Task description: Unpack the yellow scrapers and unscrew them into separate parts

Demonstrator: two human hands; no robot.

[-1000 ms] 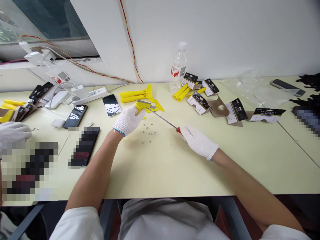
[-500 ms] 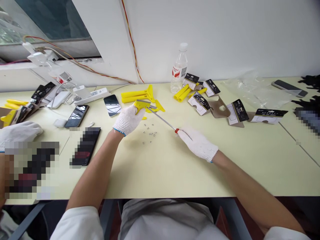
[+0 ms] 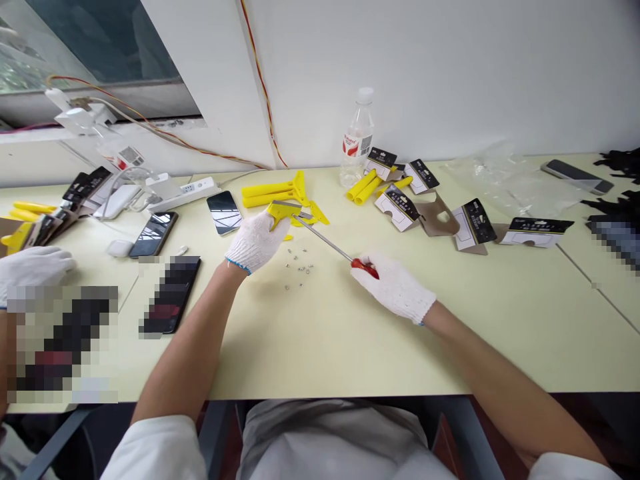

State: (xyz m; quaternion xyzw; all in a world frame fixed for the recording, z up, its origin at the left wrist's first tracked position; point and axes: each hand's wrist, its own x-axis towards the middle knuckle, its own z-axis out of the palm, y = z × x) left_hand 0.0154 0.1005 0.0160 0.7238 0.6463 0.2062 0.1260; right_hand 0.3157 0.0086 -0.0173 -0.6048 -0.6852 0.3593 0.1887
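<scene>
My left hand [image 3: 259,240], in a white knit glove, grips a yellow scraper head [image 3: 281,210] with a metal plate along it. In my gloved right hand [image 3: 393,287] is a screwdriver [image 3: 327,240] with a red handle. Its long shaft slants up and left, and the tip meets the right end of the scraper head; the exact contact is too small to make out. Several small screws [image 3: 301,269] lie scattered on the table below. Behind the scraper head rest yellow scraper handles [image 3: 270,192] and a loose yellow piece [image 3: 319,212].
A plastic bottle [image 3: 357,140] stands by the wall near yellow tubes [image 3: 364,187] and cardboard packaging [image 3: 475,223]. Phones [image 3: 225,212], a power strip [image 3: 183,192] and a clear plastic bag [image 3: 515,183] also lie on the table [image 3: 350,353]. A co-worker's gloved hand [image 3: 37,270] is at left.
The fingers of my right hand have shifted on the screwdriver, so more of its red handle shows. My left hand and the scraper head stay nearly in place.
</scene>
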